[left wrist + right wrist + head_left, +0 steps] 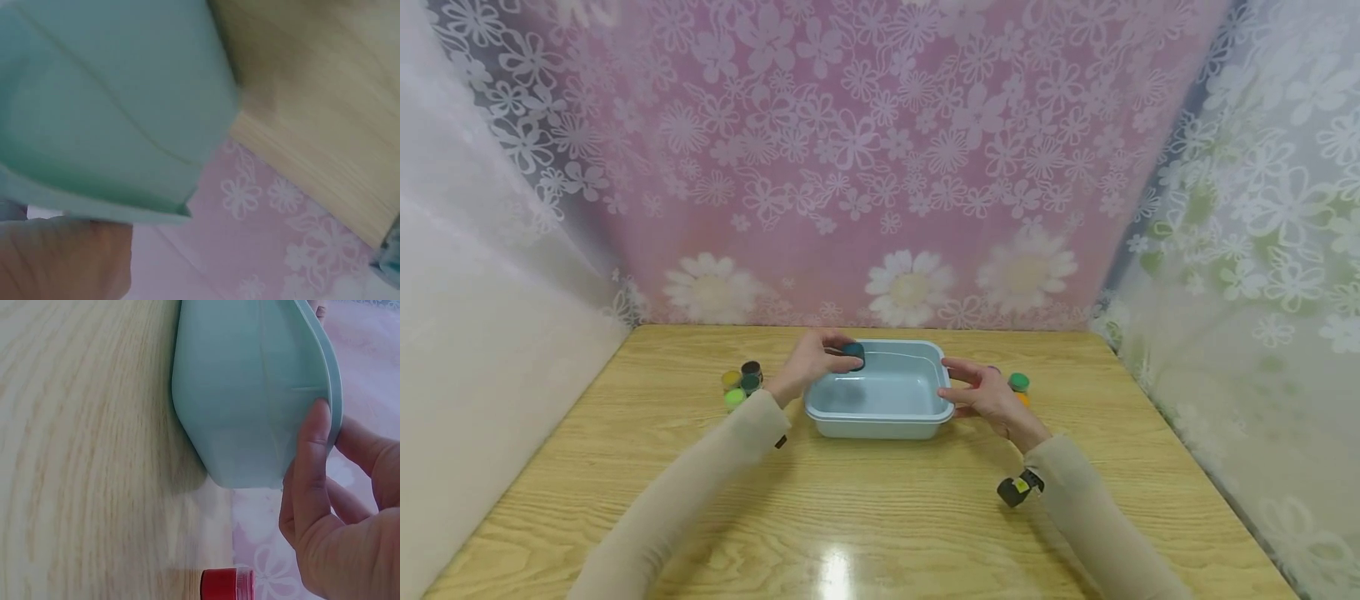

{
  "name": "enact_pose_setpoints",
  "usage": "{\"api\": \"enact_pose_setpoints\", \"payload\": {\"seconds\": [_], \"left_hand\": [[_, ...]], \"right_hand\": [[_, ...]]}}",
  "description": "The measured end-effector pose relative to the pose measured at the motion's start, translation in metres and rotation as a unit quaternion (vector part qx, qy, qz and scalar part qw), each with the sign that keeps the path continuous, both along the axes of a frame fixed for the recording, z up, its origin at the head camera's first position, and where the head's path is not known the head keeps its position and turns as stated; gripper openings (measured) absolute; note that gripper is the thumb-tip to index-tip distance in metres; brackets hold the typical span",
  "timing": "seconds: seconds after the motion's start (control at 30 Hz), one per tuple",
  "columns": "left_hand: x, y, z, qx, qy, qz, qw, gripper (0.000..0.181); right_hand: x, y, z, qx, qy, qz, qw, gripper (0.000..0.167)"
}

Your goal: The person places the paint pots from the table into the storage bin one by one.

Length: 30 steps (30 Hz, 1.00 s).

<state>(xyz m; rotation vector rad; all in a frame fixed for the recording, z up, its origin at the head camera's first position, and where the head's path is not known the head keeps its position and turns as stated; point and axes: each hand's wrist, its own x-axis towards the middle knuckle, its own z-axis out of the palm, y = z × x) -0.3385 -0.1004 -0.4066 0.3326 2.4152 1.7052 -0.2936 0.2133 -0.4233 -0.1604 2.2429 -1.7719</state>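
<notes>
A pale blue plastic basin point(880, 429) stands on the wooden table, its inside facing up. Over its left end my left hand point(811, 362) pinches a small jar with a dark teal lid point(854, 355) between thumb and fingers. At the opposite end my right hand point(988, 398) grips the rim, fingers and thumb on either side of it, as the right wrist view also shows. In the left wrist view the basin's wall point(125, 81) fills much of the picture. Only part of the left hand appears there, and its jar is hidden.
Left of the basin several small paint jars point(734, 400) stand grouped, with yellow, dark and light green lids. Behind my right hand are a green-lidded jar point(1018, 382) and an orange one. A red-lidded jar point(219, 585) shows in the right wrist view. Flowered curtains point(850, 167) surround the table.
</notes>
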Motion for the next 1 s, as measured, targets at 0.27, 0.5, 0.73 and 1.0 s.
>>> {"api": "enact_pose_setpoints", "payload": {"seconds": [0.27,0.5,0.73,1.0], "left_hand": [[0.010,0.022,0.005,-0.009,-0.020,0.010,0.9997,0.040],[0.013,0.040,0.004,-0.011,-0.033,0.018,0.9992,0.041],[0.009,0.055,-0.002,0.008,-0.060,-0.012,0.9981,0.046],[0.001,0.072,-0.008,0.022,-0.076,-0.015,0.9968,0.046]], "right_hand": [[-0.001,-0.001,0.000,-0.030,-0.004,0.000,0.9995,0.071],[0.000,-0.001,0.000,-0.033,-0.005,0.001,0.9995,0.070],[0.001,-0.002,0.000,-0.026,-0.007,-0.005,0.9996,0.071],[0.001,-0.001,0.000,-0.026,-0.011,-0.003,0.9996,0.070]]}}
